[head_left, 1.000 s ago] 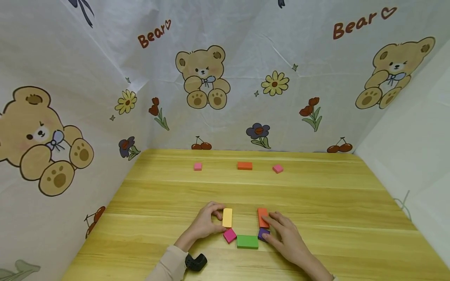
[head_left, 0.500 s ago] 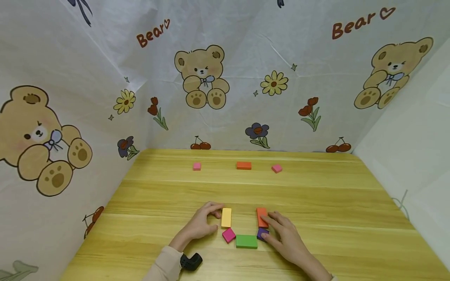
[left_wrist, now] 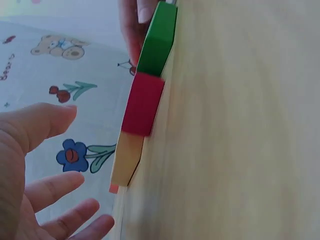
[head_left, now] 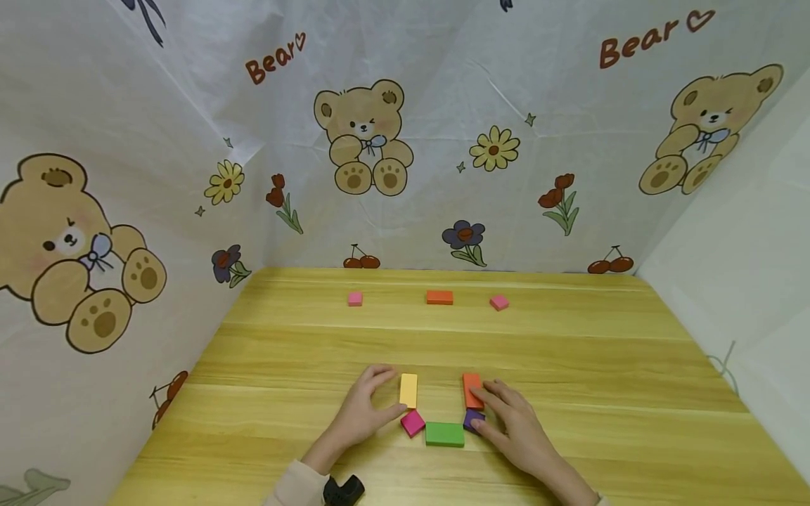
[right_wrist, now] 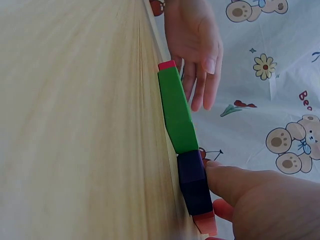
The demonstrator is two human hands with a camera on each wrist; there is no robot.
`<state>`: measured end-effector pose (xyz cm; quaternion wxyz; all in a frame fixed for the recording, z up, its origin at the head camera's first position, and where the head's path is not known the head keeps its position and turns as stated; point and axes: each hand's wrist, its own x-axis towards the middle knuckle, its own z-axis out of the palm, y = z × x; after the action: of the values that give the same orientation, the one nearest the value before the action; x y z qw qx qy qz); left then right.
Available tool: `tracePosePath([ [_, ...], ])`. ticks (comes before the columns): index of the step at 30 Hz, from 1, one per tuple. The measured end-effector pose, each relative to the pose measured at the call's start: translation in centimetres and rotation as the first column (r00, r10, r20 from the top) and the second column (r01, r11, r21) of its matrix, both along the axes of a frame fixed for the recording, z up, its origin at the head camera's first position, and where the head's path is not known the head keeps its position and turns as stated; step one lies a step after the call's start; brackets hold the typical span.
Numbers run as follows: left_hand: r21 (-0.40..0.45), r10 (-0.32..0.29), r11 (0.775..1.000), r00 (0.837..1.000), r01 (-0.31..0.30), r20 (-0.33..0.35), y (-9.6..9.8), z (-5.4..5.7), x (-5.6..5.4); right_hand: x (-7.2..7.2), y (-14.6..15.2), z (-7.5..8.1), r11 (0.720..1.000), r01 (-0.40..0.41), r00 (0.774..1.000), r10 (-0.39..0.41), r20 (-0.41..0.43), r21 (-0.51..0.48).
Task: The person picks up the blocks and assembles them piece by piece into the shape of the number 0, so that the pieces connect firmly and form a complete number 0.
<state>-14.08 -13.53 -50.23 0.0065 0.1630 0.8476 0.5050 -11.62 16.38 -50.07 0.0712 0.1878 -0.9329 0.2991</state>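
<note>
My left hand (head_left: 362, 409) hovers left of a yellow block (head_left: 408, 391), fingers spread with nothing between them. In the left wrist view its fingers and thumb are apart from the blocks. My right hand (head_left: 517, 430) touches an orange block (head_left: 472, 391) with a fingertip, while its thumb rests at a purple block (head_left: 472, 421). Between the two sides lies a green block (head_left: 444, 434), and a magenta block (head_left: 413, 423) sits turned at its left corner. Together these blocks form a U shape, flat on the table.
Along the table's far side lie another orange block (head_left: 439, 298) and two small pink blocks, one on the left (head_left: 355, 299) and a tilted pink block (head_left: 499, 303) on the right. A bear-printed sheet (head_left: 418, 232) stands behind the wooden table (head_left: 285, 351). A black band (head_left: 344, 490) is by my left wrist.
My left fingers have drawn back from the yellow block and spread wider; its thumb pulled away, then reached out towards the block's lower corner. My right hand and the blocks look unmoved.
</note>
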Motion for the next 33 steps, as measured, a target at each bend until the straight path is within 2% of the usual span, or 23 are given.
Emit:
tracePosePath([
  [9,-0.065,0.079,0.994,0.993,-0.085,-0.087,1.3,-0.4,1.6,-0.1,0.0,-0.1,1.000,0.000,1.000,0.000,-0.001,0.001],
  [18,-0.143,0.073,0.984,0.973,-0.106,-0.219,1.7,-1.2,1.7,-0.2,0.1,-0.4,1.000,-0.003,1.000,0.003,-0.022,0.008],
  [23,-0.193,0.065,0.974,0.968,-0.115,-0.244,1.7,-1.4,1.7,-0.2,0.1,-0.5,1.000,-0.005,1.000,0.005,-0.027,0.009],
  [33,-0.257,0.065,0.958,0.968,-0.128,-0.243,1.7,-1.6,1.8,-0.1,0.0,-0.2,1.000,-0.005,1.000,0.005,-0.014,0.004],
])
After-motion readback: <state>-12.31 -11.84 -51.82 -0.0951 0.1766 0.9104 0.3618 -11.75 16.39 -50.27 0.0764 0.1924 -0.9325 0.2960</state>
